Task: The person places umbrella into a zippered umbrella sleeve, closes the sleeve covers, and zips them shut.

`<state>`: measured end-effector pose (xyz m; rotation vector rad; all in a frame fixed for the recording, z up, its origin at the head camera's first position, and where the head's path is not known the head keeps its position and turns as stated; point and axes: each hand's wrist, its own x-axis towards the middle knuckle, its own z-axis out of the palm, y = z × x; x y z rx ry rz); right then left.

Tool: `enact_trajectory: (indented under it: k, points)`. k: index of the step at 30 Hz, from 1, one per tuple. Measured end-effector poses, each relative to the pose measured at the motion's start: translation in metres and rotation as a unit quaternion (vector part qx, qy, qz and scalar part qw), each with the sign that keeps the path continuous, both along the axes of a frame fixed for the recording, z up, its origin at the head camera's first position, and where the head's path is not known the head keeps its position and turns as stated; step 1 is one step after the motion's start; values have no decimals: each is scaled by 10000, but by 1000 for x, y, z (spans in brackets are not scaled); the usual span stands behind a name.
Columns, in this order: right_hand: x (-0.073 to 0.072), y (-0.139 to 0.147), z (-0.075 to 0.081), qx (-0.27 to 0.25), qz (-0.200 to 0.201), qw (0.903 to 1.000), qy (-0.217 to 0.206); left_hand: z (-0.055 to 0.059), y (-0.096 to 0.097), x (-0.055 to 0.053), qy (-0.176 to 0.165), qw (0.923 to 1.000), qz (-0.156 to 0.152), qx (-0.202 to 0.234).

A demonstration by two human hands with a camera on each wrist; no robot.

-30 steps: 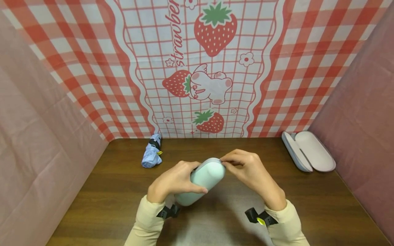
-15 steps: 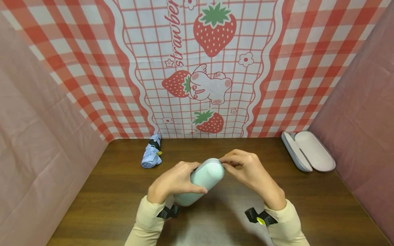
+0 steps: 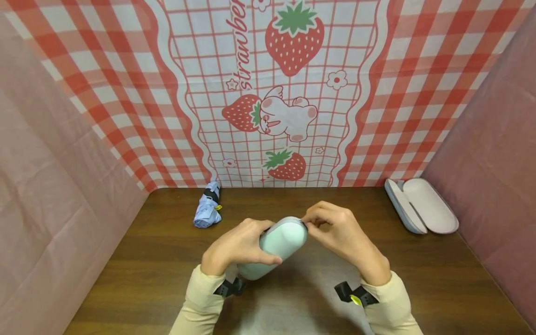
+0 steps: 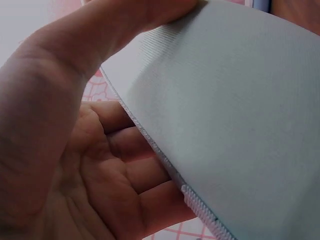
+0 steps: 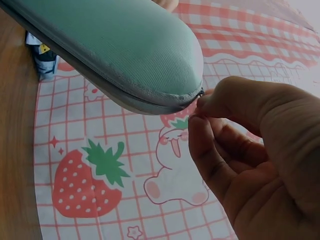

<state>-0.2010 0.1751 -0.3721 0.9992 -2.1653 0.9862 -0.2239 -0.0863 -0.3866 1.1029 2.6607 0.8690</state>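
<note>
A red-and-white checked backdrop [image 3: 268,88], printed with strawberries [image 3: 293,51], stands behind a brown wood-grain table [image 3: 138,251]. Plain pinkish cloths hang on either side, the left cloth [image 3: 63,167] and the right cloth [image 3: 494,177].

Two cream sleeves [image 3: 198,302] come in from the near edge. At the far right corner of the table lies an open grey case [image 3: 433,207], its halves spread and the pale lining of one facing up.

Both hands are occupied at the middle of the table. The left hand [image 3: 240,242] grips a mint-green case [image 3: 278,246] around its side, thumb across the front and fingers behind. The right hand [image 3: 335,228] is closed to a narrow pinch at the case's far end.

The mint-green case is tilted, its rounded far end pointing away and to the right; whether its near end touches the table I cannot tell. A grey seam runs along its edge.

Well to the left, near the backdrop, lies a light-blue rolled bundle [image 3: 206,214] with a black band around it and a small yellow tag [image 3: 218,207] at its side.

Smallest is the dark zipper pull [image 5: 201,93] between the right thumb and forefinger.
</note>
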Motion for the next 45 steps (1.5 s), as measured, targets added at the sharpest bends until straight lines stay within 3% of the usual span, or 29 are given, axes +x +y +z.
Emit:
enact_trajectory:
  k: [8,16,23,30,37,45]
  points:
    - [0,6,5,51,269,9996,65,0,0,0,19,10000,-70,-30]
    - [0,13,4,198,362,9990,-199,0,-1,0,74,9997,-157,-188]
    - [-3,8,4,248,528,9981,195,2,-3,1,118,9995,-223,-175]
    - [-3,2,5,552,396,9953,684,1,-2,1,92,9994,-279,-198]
    - [-3,3,4,663,190,9948,746,1,-2,1,-108,9996,-80,-238]
    - [-3,2,2,593,161,9956,712,-1,-4,-1,-139,9996,-116,-216]
